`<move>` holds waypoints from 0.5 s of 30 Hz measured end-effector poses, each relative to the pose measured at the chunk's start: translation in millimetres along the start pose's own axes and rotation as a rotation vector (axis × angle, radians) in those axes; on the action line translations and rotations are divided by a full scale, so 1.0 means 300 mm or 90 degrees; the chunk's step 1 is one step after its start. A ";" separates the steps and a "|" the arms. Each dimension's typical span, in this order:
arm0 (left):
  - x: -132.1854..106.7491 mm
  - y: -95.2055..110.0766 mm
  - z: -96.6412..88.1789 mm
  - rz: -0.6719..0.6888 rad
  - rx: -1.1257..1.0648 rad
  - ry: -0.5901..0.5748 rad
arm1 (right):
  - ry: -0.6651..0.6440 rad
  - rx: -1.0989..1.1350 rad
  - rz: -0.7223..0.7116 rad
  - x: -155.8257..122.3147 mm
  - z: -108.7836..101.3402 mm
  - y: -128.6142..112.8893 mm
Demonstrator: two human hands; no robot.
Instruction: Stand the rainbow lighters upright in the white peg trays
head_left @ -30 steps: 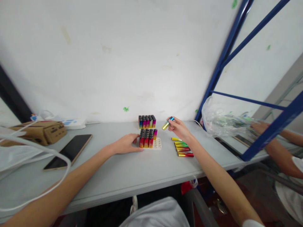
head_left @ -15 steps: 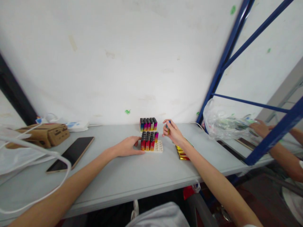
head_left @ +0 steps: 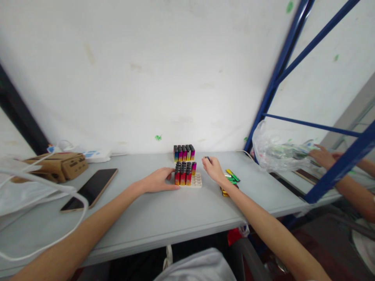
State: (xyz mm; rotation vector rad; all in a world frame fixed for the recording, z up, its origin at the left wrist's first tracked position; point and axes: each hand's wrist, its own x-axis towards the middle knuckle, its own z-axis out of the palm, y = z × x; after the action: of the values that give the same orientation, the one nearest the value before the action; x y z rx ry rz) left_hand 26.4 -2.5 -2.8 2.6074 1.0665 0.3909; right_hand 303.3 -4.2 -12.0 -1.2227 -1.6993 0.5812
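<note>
My left hand (head_left: 159,180) is curved around the left side of a white tray (head_left: 197,184), its thumb at the front left corner. Upright lighters (head_left: 183,178) with black tops and red-orange bodies fill the left part of this tray. A purple one (head_left: 193,168) stands at the back, and bare round sockets show on the right. To the right of the tray, my right hand (head_left: 213,168) is closed around a lighter (head_left: 207,158); only its dark end sticks out. By my right wrist lie loose green, yellow and gold lighters (head_left: 232,177), partly hidden by the forearm.
A second tray of multicoloured lighters (head_left: 184,153) stands behind, near the wall. On the left are a phone (head_left: 90,189), a cardboard box (head_left: 63,166) and white cables. A blue metal frame (head_left: 268,91) rises at right, where another person's hands (head_left: 322,156) touch a plastic bag (head_left: 268,152).
My right hand has turned, so the lighter in it is now mostly covered by the fingers. More of the loose lighters beside the wrist show. My left hand has stayed at the tray.
</note>
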 end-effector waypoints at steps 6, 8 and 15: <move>-0.005 0.013 -0.009 0.000 -0.004 -0.008 | 0.041 -0.071 -0.039 -0.017 -0.014 -0.040; -0.005 0.013 -0.010 0.000 -0.003 -0.007 | 0.009 -0.082 -0.050 -0.019 -0.035 -0.053; -0.005 0.010 -0.007 0.000 0.001 0.005 | -0.073 -0.258 -0.244 -0.009 -0.091 -0.053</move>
State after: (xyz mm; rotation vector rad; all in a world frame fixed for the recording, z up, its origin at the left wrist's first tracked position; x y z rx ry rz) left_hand 26.5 -5.3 -0.1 2.6102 1.0694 0.4001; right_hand 320.0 -16.7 11.8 -1.1041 -2.1528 0.0749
